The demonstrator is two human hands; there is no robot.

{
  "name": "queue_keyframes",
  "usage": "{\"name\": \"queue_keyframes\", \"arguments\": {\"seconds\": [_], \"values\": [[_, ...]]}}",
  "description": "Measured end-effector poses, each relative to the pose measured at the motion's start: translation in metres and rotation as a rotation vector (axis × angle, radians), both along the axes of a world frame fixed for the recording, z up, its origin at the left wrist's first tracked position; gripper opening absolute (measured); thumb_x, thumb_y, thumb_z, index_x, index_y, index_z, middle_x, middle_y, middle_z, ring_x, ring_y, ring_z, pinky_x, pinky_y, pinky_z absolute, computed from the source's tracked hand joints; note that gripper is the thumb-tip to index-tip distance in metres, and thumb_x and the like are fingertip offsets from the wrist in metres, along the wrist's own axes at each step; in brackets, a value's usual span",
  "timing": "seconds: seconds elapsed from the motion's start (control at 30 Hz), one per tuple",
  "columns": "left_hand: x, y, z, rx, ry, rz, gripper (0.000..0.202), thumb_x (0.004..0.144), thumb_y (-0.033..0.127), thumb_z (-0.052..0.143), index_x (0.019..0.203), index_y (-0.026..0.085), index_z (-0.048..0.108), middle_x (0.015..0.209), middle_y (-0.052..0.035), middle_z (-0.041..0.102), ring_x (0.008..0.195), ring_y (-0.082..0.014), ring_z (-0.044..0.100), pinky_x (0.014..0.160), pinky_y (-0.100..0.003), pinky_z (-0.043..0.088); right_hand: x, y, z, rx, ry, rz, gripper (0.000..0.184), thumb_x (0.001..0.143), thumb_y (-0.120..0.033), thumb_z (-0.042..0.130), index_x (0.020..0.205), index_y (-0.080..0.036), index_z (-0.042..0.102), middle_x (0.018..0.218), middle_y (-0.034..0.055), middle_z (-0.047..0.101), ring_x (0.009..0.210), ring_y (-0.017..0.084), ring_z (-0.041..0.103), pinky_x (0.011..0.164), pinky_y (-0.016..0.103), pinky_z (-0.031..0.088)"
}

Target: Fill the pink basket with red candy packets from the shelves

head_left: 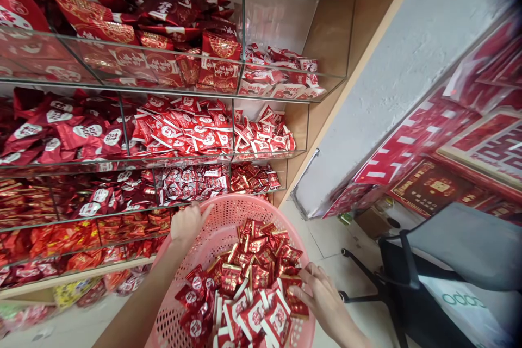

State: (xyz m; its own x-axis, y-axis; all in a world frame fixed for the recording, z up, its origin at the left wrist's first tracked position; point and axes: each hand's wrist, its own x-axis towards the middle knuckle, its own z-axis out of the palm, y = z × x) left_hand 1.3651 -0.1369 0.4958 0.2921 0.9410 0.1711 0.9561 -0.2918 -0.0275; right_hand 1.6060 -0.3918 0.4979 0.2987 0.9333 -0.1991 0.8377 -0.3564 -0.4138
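A round pink plastic basket [216,234] with perforated walls sits low in front of the shelves. My left hand [188,224] is closed over its far left rim, thumb along the edge. Small wrapped packets fill much of it: red and gold ones [256,250] at the back, dark red ones [193,299] at the left and red-and-white ones [255,315] in front. At the basket's right side, my right hand [320,293] has its bent fingers closed on a red and gold packet [294,299]. Its palm side is hidden.
Glass-fronted shelves [269,160] divided into compartments hold many red packets. A grey wall [367,81] stands to the right. An office chair [411,266] with a white bag [460,304] on it is at the right, below red decorations [402,141]. Bagged goods [77,291] lie under the shelves.
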Motion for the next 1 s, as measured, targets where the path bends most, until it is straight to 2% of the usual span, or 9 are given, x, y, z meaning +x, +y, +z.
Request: {"name": "queue_keyframes", "arguments": {"seconds": [0.13, 0.3, 0.4, 0.5, 0.57, 0.63, 0.73, 0.83, 1.0], "values": [[0.000, 0.000, 0.000, -0.018, -0.007, 0.006, 0.072, 0.077, 0.062, 0.014, 0.091, 0.006, 0.058, 0.071, -0.0184, 0.061, 0.067, -0.0280, 0.059, 0.055, -0.032, 0.037, 0.002, 0.001, 0.001, 0.039, 0.036, -0.030, 0.026, 0.078, -0.047, 0.042, 0.080, -0.023, 0.051, 0.087, 0.0051, 0.053, 0.085, 0.022, 0.049, 0.072, 0.032, 0.038], [-0.001, 0.001, 0.000, -0.012, -0.004, 0.015, 0.071, 0.079, 0.059, 0.013, 0.092, 0.006, 0.058, 0.068, -0.0173, 0.061, 0.067, -0.0282, 0.059, 0.054, -0.031, 0.037, 0.022, 0.026, 0.032, 0.193, 0.064, -0.022, 0.032, 0.080, -0.052, 0.038, 0.081, -0.022, 0.050, 0.081, 0.0042, 0.053, 0.075, 0.018, 0.052, 0.068, 0.029, 0.039], [-0.001, 0.002, 0.000, 0.004, 0.011, -0.001, 0.072, 0.079, 0.060, 0.012, 0.092, 0.006, 0.058, 0.068, -0.0171, 0.062, 0.066, -0.0293, 0.060, 0.053, -0.031, 0.037, 0.029, 0.072, 0.051, 0.314, 0.044, 0.067, 0.031, 0.082, -0.049, 0.037, 0.082, -0.021, 0.051, 0.083, 0.0049, 0.054, 0.075, 0.017, 0.052, 0.069, 0.028, 0.039], [-0.001, 0.002, 0.001, 0.012, 0.011, 0.002, 0.071, 0.080, 0.059, 0.013, 0.093, 0.005, 0.058, 0.068, -0.0173, 0.062, 0.065, -0.0283, 0.060, 0.053, -0.031, 0.037, 0.026, 0.141, 0.056, 0.383, 0.051, 0.181, 0.026, 0.082, -0.043, 0.041, 0.087, -0.019, 0.051, 0.085, 0.0043, 0.057, 0.078, 0.016, 0.053, 0.069, 0.026, 0.038], [-0.001, 0.002, 0.001, 0.012, 0.005, 0.010, 0.070, 0.080, 0.058, 0.013, 0.093, 0.005, 0.058, 0.069, -0.0177, 0.062, 0.065, -0.0275, 0.060, 0.054, -0.031, 0.038, 0.016, 0.192, 0.054, 0.315, 0.046, 0.203, 0.026, 0.081, -0.039, 0.044, 0.097, -0.018, 0.049, 0.090, 0.0048, 0.058, 0.083, 0.015, 0.054, 0.070, 0.024, 0.038], [-0.001, 0.001, 0.001, 0.006, -0.003, 0.017, 0.070, 0.080, 0.057, 0.013, 0.093, 0.006, 0.058, 0.069, -0.0176, 0.062, 0.065, -0.0272, 0.060, 0.054, -0.031, 0.038, 0.002, 0.236, 0.049, 0.133, -0.017, 0.159, 0.030, 0.081, -0.038, 0.044, 0.104, -0.018, 0.047, 0.094, 0.0061, 0.059, 0.087, 0.016, 0.054, 0.071, 0.024, 0.037], [-0.001, 0.001, -0.001, 0.007, -0.002, 0.026, 0.070, 0.080, 0.057, 0.014, 0.093, 0.006, 0.059, 0.068, -0.0167, 0.063, 0.065, -0.0272, 0.061, 0.053, -0.031, 0.038, -0.019, 0.281, 0.040, 0.000, -0.033, 0.148, 0.033, 0.076, -0.039, 0.051, 0.098, -0.016, 0.053, 0.096, 0.0097, 0.060, 0.089, 0.019, 0.055, 0.068, 0.025, 0.038], [-0.002, 0.002, -0.003, 0.026, 0.015, 0.020, 0.069, 0.080, 0.058, 0.014, 0.093, 0.007, 0.058, 0.067, -0.0160, 0.062, 0.065, -0.0275, 0.061, 0.052, -0.031, 0.038, -0.033, 0.305, 0.032, -0.131, -0.023, 0.145, 0.032, 0.067, -0.038, 0.059, 0.086, -0.013, 0.059, 0.090, 0.0118, 0.062, 0.083, 0.021, 0.057, 0.061, 0.025, 0.039], [-0.002, 0.003, -0.003, 0.025, 0.015, 0.018, 0.068, 0.080, 0.058, 0.013, 0.091, 0.007, 0.058, 0.066, -0.0167, 0.062, 0.064, -0.0272, 0.061, 0.051, -0.030, 0.038, -0.035, 0.321, 0.028, -0.279, 0.011, 0.155, 0.029, 0.059, -0.032, 0.062, 0.079, -0.010, 0.061, 0.079, 0.0099, 0.063, 0.068, 0.019, 0.058, 0.053, 0.024, 0.041]]}}
